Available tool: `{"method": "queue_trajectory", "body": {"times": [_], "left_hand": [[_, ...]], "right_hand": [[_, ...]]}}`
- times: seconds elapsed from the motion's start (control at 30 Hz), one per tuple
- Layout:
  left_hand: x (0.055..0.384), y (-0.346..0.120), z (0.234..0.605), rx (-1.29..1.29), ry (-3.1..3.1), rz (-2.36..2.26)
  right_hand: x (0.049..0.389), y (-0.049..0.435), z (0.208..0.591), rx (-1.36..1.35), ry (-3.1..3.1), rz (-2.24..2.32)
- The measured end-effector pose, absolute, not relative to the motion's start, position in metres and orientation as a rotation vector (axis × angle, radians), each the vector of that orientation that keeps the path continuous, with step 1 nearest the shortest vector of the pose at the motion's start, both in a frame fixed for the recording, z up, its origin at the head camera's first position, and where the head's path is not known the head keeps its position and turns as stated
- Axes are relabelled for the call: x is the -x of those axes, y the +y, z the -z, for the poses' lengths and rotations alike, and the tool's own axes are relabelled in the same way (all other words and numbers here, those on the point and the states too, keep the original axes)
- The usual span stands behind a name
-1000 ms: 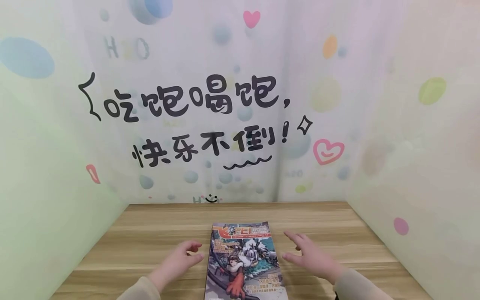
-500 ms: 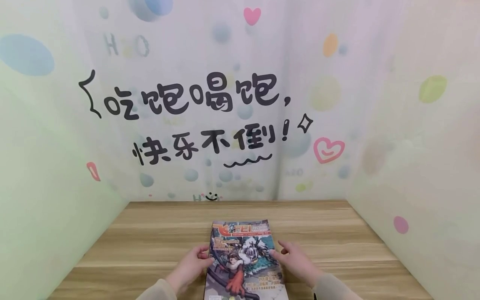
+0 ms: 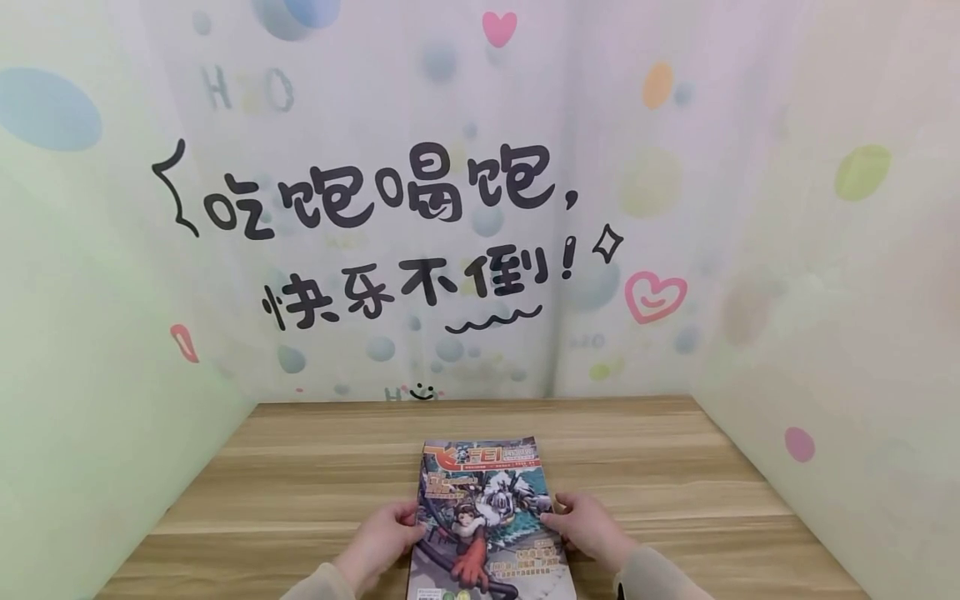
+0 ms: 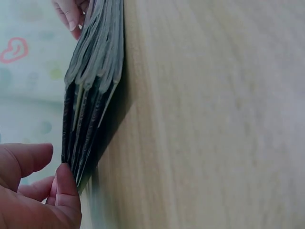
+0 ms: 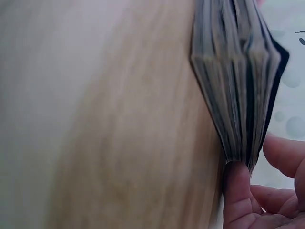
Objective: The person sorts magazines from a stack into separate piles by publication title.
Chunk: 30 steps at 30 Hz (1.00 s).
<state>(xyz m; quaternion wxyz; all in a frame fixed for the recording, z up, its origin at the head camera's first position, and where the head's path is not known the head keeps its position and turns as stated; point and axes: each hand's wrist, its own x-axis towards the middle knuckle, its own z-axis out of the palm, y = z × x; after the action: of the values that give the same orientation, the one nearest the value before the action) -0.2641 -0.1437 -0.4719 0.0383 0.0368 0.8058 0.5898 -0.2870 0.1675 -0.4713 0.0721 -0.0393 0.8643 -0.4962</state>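
A stack of several magazines (image 3: 491,504) lies face up at the front middle of the wooden table, its top cover printed with cartoon figures and orange lettering. Both wrist views show the layered page edges, of the stack (image 4: 97,57) on one side and the same stack (image 5: 238,81) on the other. My left hand (image 3: 378,537) holds the left edge, thumb by the cover and fingers at the side. On the opposite edge, my right hand (image 3: 592,529) grips with its thumb over the cover and a finger (image 5: 238,191) low against the pages. Some fingertips are hidden.
The wooden table (image 3: 322,467) extends around the stack. Behind it hangs a pale back wall (image 3: 487,367) with black lettering and coloured dots. Light side walls (image 3: 810,333) close in the table left and right.
Both hands have come inward from beside the stack to its two long edges, and their thumbs have reached the cover. The stack has hardly moved.
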Motion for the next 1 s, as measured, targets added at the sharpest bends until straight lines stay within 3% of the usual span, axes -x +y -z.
{"method": "queue_trajectory", "body": {"times": [1.0], "left_hand": [[0.2582,-0.1362,0.4751,-0.169,2.493,-1.829]], "right_hand": [[0.2827,0.1598,0.48,0.16,2.544,1.637]]}}
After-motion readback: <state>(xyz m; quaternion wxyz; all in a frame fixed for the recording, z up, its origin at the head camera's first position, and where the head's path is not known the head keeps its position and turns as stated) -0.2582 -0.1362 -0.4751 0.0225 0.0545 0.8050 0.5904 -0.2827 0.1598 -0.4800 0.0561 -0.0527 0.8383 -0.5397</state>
